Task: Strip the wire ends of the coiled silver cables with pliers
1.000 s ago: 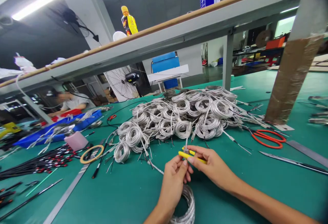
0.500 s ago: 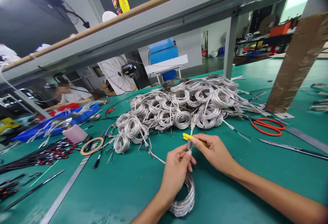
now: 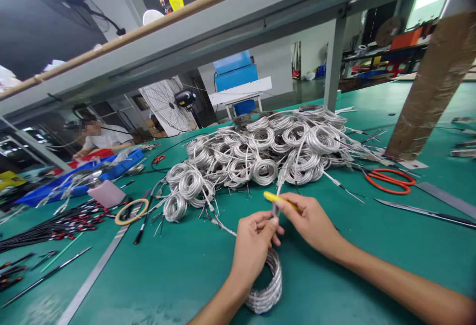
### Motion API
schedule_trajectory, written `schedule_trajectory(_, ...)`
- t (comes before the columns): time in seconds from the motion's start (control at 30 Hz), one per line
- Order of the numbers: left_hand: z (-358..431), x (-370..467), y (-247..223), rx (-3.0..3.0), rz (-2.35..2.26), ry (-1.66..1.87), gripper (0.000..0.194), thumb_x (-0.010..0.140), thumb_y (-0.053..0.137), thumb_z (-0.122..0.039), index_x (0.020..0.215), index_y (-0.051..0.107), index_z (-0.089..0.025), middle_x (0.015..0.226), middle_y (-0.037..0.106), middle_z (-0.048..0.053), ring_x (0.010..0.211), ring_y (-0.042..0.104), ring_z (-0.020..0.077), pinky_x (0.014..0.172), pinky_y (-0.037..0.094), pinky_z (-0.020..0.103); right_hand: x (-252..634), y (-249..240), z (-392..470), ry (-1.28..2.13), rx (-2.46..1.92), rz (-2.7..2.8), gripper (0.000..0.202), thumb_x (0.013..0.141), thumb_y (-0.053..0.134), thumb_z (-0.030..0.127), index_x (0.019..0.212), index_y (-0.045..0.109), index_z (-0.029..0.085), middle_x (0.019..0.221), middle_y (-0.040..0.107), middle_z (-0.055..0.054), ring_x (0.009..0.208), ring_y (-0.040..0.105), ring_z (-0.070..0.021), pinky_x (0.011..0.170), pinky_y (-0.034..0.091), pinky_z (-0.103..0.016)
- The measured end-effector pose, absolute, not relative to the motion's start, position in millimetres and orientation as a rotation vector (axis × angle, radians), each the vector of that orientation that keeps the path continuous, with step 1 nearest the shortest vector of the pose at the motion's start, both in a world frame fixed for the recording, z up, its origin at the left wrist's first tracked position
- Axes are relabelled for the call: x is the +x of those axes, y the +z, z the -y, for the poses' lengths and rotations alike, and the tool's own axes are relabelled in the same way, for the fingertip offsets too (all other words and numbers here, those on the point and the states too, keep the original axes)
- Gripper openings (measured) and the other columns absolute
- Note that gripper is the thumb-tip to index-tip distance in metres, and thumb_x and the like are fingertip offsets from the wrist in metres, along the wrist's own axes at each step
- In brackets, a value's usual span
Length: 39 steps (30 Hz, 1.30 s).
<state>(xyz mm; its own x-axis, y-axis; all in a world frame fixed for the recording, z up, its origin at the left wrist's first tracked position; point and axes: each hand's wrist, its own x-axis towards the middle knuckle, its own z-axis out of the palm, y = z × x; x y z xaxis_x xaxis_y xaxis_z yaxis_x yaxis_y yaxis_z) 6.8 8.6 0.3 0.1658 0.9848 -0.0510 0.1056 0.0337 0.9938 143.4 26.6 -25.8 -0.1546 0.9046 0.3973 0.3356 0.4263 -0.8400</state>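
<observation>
My left hand (image 3: 256, 241) is closed on the end of a clear-sheathed cable near its grey connector (image 3: 275, 209). The cable's coil (image 3: 266, 293) hangs or lies just below that hand, on or over the green table. Between the thumb and fingers of my right hand (image 3: 307, 218) is a yellow-handled tool (image 3: 273, 197), held against the connector. The tool's working end is hidden. Behind both hands rises a pile of coiled clear cables (image 3: 264, 139) with bare wire ends.
Red-handled scissors (image 3: 390, 181) and a pointed blade (image 3: 420, 208) lie right. To the left are a tape ring (image 3: 132, 211), steel ruler (image 3: 98, 270), pink bottle (image 3: 107, 193), black cables (image 3: 55, 223) and blue tray (image 3: 48, 186). A person (image 3: 106, 134) sits beyond.
The view has shifted slightly. The yellow-handled tool has tilted a little at the connector, while both hands keep nearly the same place and grip.
</observation>
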Motion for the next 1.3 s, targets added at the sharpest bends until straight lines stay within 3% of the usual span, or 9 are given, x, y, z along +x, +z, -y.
schedule_trajectory(0.1,-8.1,8.4,-1.0,1.353,-1.169,0.997,0.028,0.073,0.054,-0.034,0.084,0.058,-0.009,0.060,0.058,0.004,0.044,0.045,0.0079,0.043,0.030,0.019,145.3,-22.4,-29.1,0.759,-1.053,1.665,0.035,0.087,0.039,0.040,0.082,0.064,0.016,0.063,0.056,-0.001,0.066,0.053,-0.0153,0.062,0.040,-0.024)
schedule_trajectory(0.27,-9.9,7.9,-5.4,1.431,-1.163,0.996,0.028,0.077,0.048,-0.036,0.062,0.052,-0.013,0.050,0.049,-0.001,0.042,0.040,0.0075,0.043,0.029,0.019,146.3,-24.8,-18.5,0.801,-1.034,1.793,0.040,0.085,0.044,0.036,0.120,0.049,0.017,0.063,0.055,0.002,0.053,0.047,-0.0116,0.050,0.035,-0.022)
schedule_trajectory(0.33,-10.1,6.4,-7.2,1.452,-1.171,0.982,0.029,0.077,0.047,-0.036,0.059,0.050,-0.014,0.048,0.047,-0.002,0.042,0.039,0.0076,0.043,0.029,0.020,146.0,-27.1,-15.1,0.783,-1.048,1.843,0.042,0.084,0.046,0.034,0.122,0.045,0.017,0.058,0.051,0.004,0.050,0.043,-0.0108,0.047,0.032,-0.021)
schedule_trajectory(0.5,-8.0,4.6,-6.3,1.521,-1.167,0.924,0.036,0.080,0.044,-0.041,0.056,0.049,-0.014,0.045,0.041,-0.003,0.042,0.034,0.0075,0.044,0.026,0.020,145.8,-26.4,-19.7,0.791,-1.077,1.764,0.031,0.084,0.046,0.037,0.107,0.055,0.017,0.060,0.052,0.002,0.052,0.045,-0.0112,0.049,0.034,-0.021)
schedule_trajectory(0.67,-7.2,6.8,-2.8,1.465,-1.124,0.895,0.033,0.079,0.046,-0.044,0.075,0.056,-0.012,0.050,0.046,-0.003,0.041,0.033,0.0067,0.042,0.023,0.020,146.9,-19.6,-27.4,0.817,-1.050,1.641,0.035,0.087,0.040,0.040,0.075,0.061,0.015,0.071,0.060,-0.003,0.068,0.054,-0.0157,0.064,0.042,-0.025)
schedule_trajectory(0.77,-9.5,6.8,-3.4,1.370,-1.117,0.928,0.032,0.075,0.051,-0.042,0.081,0.054,-0.011,0.053,0.050,-0.002,0.041,0.037,0.0064,0.042,0.026,0.019,147.2,-20.1,-24.4,0.825,-1.031,1.650,0.034,0.086,0.040,0.040,0.094,0.063,0.016,0.075,0.062,-0.004,0.068,0.055,-0.0166,0.061,0.043,-0.025)
schedule_trajectory(0.97,-10.7,6.6,-2.7,1.292,-1.151,1.002,0.030,0.069,0.059,-0.042,0.071,0.048,-0.014,0.051,0.053,-0.001,0.041,0.044,0.0072,0.042,0.030,0.018,143.9,-25.7,-13.1,0.766,-1.089,1.808,0.046,0.085,0.043,0.038,0.126,0.045,0.017,0.059,0.052,0.002,0.048,0.044,-0.0117,0.046,0.036,-0.021)
schedule_trajectory(1.23,-6.4,8.8,-3.8,1.349,-1.159,0.963,0.029,0.073,0.057,-0.035,0.088,0.053,-0.010,0.055,0.056,0.001,0.043,0.046,0.0075,0.042,0.032,0.018,143.0,-21.3,-24.5,0.711,-1.115,1.684,0.034,0.088,0.039,0.039,0.090,0.064,0.017,0.070,0.061,-0.002,0.065,0.054,-0.0154,0.064,0.043,-0.025)
schedule_trajectory(1.3,-5.1,9.5,-4.0,1.338,-1.191,0.979,0.031,0.070,0.060,-0.033,0.092,0.051,-0.012,0.056,0.056,-0.001,0.044,0.048,0.0083,0.043,0.034,0.018,144.1,-20.8,-25.6,0.733,-1.103,1.667,0.034,0.087,0.039,0.040,0.092,0.065,0.017,0.069,0.062,-0.002,0.065,0.055,-0.0160,0.066,0.044,-0.026)
